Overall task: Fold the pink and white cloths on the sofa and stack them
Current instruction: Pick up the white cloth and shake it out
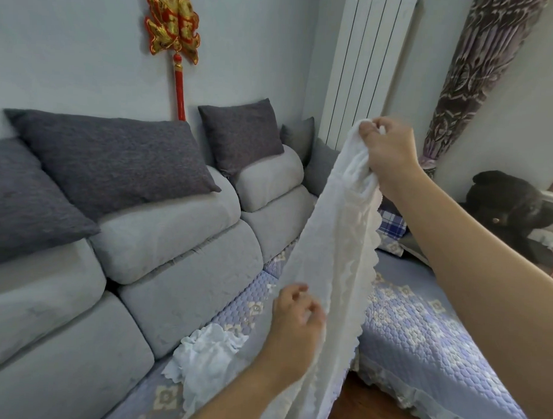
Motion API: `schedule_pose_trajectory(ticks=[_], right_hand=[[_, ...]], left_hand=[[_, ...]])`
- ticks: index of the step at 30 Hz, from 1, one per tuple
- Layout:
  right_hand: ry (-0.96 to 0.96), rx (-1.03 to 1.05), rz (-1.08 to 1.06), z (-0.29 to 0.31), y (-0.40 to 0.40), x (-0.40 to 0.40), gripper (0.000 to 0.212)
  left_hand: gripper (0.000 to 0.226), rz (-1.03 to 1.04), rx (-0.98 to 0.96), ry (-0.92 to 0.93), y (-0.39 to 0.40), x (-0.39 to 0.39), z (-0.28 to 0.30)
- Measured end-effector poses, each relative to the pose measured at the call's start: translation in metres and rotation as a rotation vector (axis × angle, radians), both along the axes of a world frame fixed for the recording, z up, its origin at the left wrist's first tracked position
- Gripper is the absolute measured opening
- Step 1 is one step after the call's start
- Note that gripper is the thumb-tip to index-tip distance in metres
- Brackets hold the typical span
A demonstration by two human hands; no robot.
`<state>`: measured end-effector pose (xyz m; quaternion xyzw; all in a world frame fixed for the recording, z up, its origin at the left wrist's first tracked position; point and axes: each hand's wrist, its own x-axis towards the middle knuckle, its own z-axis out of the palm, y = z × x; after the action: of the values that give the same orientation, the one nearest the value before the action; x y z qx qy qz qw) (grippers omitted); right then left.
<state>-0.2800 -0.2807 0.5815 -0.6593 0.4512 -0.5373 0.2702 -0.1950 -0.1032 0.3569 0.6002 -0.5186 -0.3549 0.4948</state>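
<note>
A long white lace cloth (pixel 339 258) with a scalloped edge hangs in the air in front of the sofa (pixel 179 268). My right hand (pixel 388 150) grips its bunched top end, raised high. Lower down, my left hand (pixel 296 323) is at the cloth's left edge with its fingers curled; the image is blurred there, so whether it pinches the fabric is unclear. A second, crumpled pale white cloth (pixel 204 360) lies on the sofa's blue quilted seat cover, left of my left forearm. No pink cloth shows.
Dark grey cushions (pixel 114 159) lean on the grey sofa back. A blue quilted chaise section (pixel 427 333) extends right. A white radiator (pixel 368 55), a patterned curtain (pixel 474 75) and a black plush toy (pixel 507 208) stand behind. Wooden floor (pixel 365 406) shows below.
</note>
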Motion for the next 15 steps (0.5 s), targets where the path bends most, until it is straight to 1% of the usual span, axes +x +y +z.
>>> schedule_pose_trajectory(ticks=[1,2,3,4,5,6,7,10,11,13,14,15], right_hand=[[-0.004,-0.001,0.022,0.001,0.004,0.001,0.023],[-0.007,-0.002,0.043,0.002,0.009,0.002,0.020],[-0.014,-0.008,0.060,0.003,0.014,0.003,0.018],[-0.024,-0.015,0.073,0.005,0.018,0.005,0.017],[-0.030,-0.021,0.083,0.005,0.022,0.006,0.018],[-0.032,-0.029,0.088,0.006,0.025,0.007,0.019],[-0.027,-0.043,0.091,0.007,0.029,0.008,0.021],[-0.011,-0.064,0.084,0.009,0.034,0.005,0.025],[-0.011,-0.064,0.074,0.009,0.033,0.002,0.024],[-0.023,-0.057,0.043,0.011,0.029,-0.005,0.024],[-0.035,-0.048,0.028,0.011,0.027,-0.008,0.022],[-0.048,-0.040,0.016,0.011,0.024,-0.010,0.020]], left_hand=[[0.016,0.020,-0.008,0.055,-0.007,-0.002,0.005],[0.025,0.026,-0.004,0.133,-0.015,-0.001,0.008],[0.040,0.026,0.005,0.179,-0.023,0.001,0.007],[0.061,0.039,0.007,0.162,-0.032,0.002,0.005],[0.079,0.046,0.006,0.104,-0.040,0.003,0.002],[0.087,0.061,-0.006,0.034,-0.046,0.001,-0.001],[0.080,0.083,-0.030,-0.021,-0.051,0.000,-0.007],[0.020,0.251,-0.117,-0.069,-0.053,0.005,-0.021],[0.011,0.313,-0.093,-0.071,-0.051,0.012,-0.026],[0.013,0.374,-0.046,-0.031,-0.043,0.023,-0.032],[0.019,0.364,-0.045,0.058,-0.037,0.025,-0.030],[0.030,0.320,-0.051,0.198,-0.028,0.021,-0.022]])
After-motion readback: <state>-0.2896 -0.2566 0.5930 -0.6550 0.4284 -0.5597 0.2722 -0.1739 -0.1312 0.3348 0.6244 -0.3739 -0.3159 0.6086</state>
